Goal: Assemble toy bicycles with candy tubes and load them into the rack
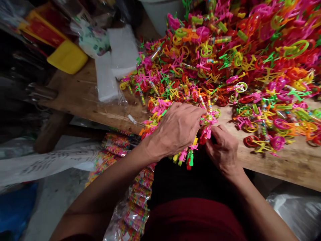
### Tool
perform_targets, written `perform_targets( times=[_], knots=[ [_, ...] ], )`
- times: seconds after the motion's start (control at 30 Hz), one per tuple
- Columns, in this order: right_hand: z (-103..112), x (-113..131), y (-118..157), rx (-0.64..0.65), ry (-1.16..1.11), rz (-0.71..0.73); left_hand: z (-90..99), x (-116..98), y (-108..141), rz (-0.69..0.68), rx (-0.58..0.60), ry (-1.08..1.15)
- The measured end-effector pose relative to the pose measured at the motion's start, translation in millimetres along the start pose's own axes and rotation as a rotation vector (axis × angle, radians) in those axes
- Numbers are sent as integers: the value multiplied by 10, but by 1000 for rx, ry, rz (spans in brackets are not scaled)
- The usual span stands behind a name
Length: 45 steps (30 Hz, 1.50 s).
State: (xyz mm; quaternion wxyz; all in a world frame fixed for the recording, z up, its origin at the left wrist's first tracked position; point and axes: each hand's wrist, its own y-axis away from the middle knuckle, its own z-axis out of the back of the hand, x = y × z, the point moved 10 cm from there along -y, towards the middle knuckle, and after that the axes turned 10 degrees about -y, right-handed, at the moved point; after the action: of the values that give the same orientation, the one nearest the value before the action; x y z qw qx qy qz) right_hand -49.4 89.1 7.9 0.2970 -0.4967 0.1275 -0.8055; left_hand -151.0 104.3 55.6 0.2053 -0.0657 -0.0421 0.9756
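My left hand [177,129] curls palm-down over a row of small colourful plastic toys [155,117] at the table's front edge; the toys show on both sides of it and hang below. My right hand [223,147] is just to the right, its fingers bent and pressed together at a red and pink toy [206,134]. Its fingertips are partly hidden. Behind both hands lies a large loose pile of similar bright toys [200,63], some with clear tubes of coloured beads.
The wooden table [281,167] has a front edge close to my body. White plastic bags [106,78] lie at back left, near a yellow and red container [67,57]. A grey bucket [163,13] stands behind. Strips of packed toys [140,197] hang at lower left.
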Motion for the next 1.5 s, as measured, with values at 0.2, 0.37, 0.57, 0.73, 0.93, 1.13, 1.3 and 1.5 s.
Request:
perform_targets(
  times=[0.2,0.37,0.57,0.73,0.93,1.13,1.3,1.5],
  knots=[
    [2,39,1,-8,-11,66,2,98,-42,-62,-24,63],
    [-35,37,-5,5,-2,70,-24,69,-36,-92,33,96],
    [-60,22,-14,34,0,62,-80,65,-64,-64,104,89],
    [-90,14,-5,50,57,70,-78,48,-57,-72,92,97],
    [-116,-7,32,-20,115,106,-130,-8,-69,-84,76,48],
    [-157,9,73,-25,116,90,-154,-55,-79,-106,59,-74],
    [99,26,68,15,51,74,-109,-55,-70,-111,42,-92],
    [432,-339,-336,-30,289,3,-77,-26,-52,-70,25,-65]
  ],
)
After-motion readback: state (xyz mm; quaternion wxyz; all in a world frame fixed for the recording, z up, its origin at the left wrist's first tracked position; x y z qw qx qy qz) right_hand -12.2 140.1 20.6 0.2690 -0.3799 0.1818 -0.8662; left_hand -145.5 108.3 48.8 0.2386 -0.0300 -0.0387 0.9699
